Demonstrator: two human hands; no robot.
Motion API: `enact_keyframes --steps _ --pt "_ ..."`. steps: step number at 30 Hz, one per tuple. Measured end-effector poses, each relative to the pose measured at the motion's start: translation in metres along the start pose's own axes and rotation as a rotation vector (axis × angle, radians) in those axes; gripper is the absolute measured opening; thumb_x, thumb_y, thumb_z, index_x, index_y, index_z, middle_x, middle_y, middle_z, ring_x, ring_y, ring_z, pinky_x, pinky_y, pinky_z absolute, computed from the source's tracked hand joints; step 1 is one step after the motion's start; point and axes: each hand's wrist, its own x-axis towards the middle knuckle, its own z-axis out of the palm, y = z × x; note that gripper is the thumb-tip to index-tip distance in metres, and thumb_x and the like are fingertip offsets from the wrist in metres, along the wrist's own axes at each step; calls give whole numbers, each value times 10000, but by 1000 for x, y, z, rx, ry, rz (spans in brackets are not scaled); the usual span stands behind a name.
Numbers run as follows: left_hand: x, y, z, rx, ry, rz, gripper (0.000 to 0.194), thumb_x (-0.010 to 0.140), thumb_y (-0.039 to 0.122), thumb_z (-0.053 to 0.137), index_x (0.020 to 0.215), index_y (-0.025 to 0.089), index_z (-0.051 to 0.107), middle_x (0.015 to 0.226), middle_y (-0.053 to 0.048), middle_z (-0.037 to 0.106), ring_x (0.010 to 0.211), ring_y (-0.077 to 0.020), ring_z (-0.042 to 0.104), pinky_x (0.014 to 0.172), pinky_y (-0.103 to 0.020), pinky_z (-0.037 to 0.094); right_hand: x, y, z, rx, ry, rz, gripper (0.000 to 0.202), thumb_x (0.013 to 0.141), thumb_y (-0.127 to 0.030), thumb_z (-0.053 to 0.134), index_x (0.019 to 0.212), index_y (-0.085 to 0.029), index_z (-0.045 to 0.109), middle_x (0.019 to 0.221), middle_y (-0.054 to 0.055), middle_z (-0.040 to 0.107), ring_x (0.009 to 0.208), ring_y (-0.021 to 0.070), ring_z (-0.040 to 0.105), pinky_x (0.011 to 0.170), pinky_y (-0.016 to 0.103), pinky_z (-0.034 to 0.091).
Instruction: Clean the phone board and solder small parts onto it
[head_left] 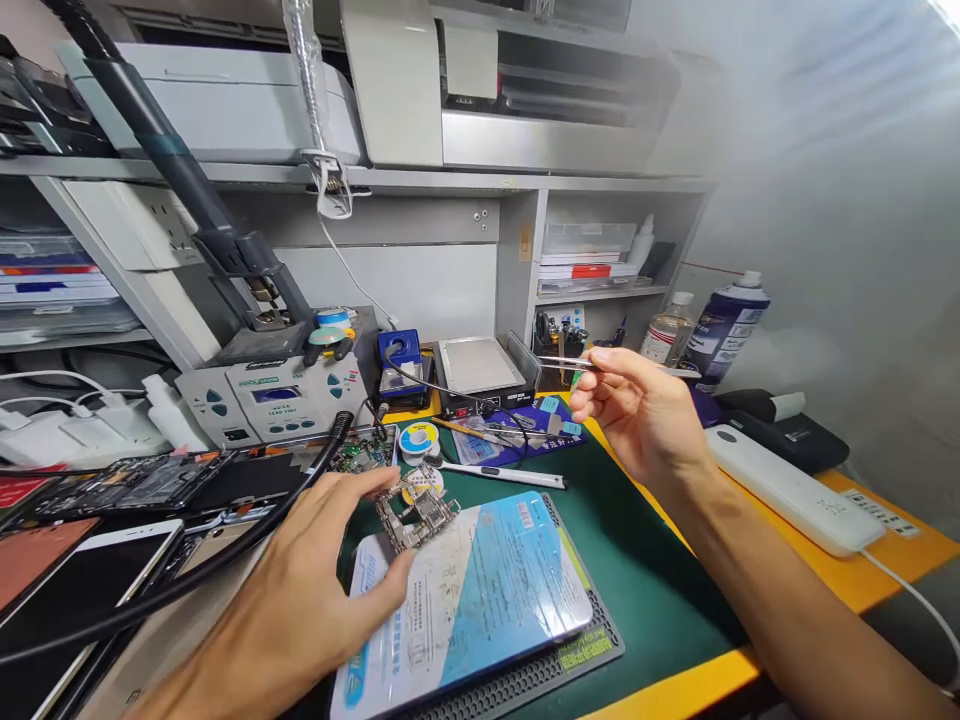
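Observation:
Between the thumb and fingers of my left hand (330,570) is a small phone circuit board (424,512), gripped by its edges and tilted. It is held over a blue and white flat box (480,590) with a glossy cover. My right hand (645,410) is raised above the right part of the mat, pinching a pair of metal tweezers (562,363). The tweezer tips point left, well apart from the board. A roll of solder wire (418,440) and a black and white brush (495,474) lie behind the board.
At left stand a hot-air station (277,395) and several phones (97,590); a black hose (255,545) crosses there. A heating plate (480,370) is at the back. A white power strip (795,490), spray can (727,325) and bottle (670,328) stand right of the green mat (652,600).

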Motion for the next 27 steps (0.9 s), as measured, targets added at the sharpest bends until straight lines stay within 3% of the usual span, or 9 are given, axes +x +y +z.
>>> enact_keyframes --steps 3,6,14,22,27 --pt "6 -9 -2 -22 -64 -139 544 876 507 676 1364 272 620 1267 -59 742 1143 -285 747 1013 -420 618 4 2 -4 44 -75 158 90 715 -156 821 750 -121 745 585 5 676 459 122 659 422 184 563" --pt "13 -9 -7 -16 -109 -163 541 845 528 685 1304 244 664 1214 -77 775 1100 -300 775 966 -444 642 2 5 -5 83 -179 254 104 705 -144 820 790 -95 787 624 33 713 488 126 680 446 183 579" --pt "21 -5 -8 -30 -164 -233 517 864 558 630 1247 216 693 1151 -106 800 1063 -292 795 925 -449 653 -12 7 2 126 -414 281 155 665 -165 880 802 -100 845 623 74 765 494 184 724 472 247 607" --pt "21 -7 -5 -88 -183 -294 561 884 620 607 1257 209 686 1196 -119 785 1129 -320 766 992 -498 630 -13 8 -1 115 -460 265 135 680 -169 861 807 -124 852 614 73 770 502 205 739 463 266 595" --pt "19 -13 3 -109 -168 -313 579 874 648 603 1252 218 695 1227 -111 788 1148 -312 762 1020 -479 625 -14 7 3 61 -401 224 205 628 -201 911 799 -108 846 590 80 744 470 219 714 427 290 587"
